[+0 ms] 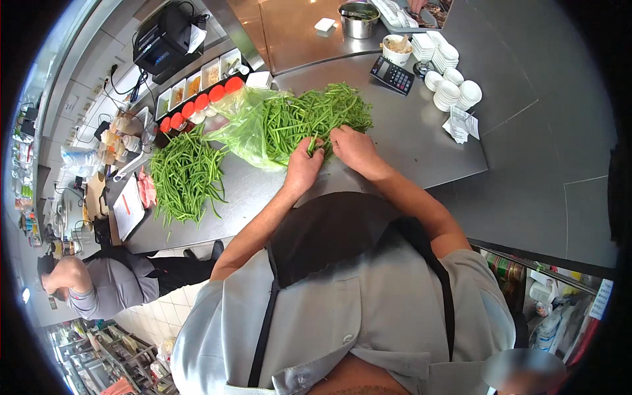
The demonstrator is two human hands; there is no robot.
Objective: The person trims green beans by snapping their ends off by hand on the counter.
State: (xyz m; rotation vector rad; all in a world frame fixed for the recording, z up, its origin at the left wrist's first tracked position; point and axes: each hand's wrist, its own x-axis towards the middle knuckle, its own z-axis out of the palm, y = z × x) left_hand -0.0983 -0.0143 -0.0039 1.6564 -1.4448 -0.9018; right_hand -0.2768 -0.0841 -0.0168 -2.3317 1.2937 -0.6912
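My left hand is closed around a few green beans at the near edge of a large bean pile. Close beside it, my right hand has its fingers bent and pressed together against the same pile; what they pinch is hidden. The pile lies partly on a crumpled, light green plastic bag, which spreads out to its left. A second heap of green beans lies farther left on the metal counter.
Red-lidded jars and a tray of ingredient containers line the back left. A calculator, white tub, stacked white cups and metal pot stand at the back right. Another person is at left.
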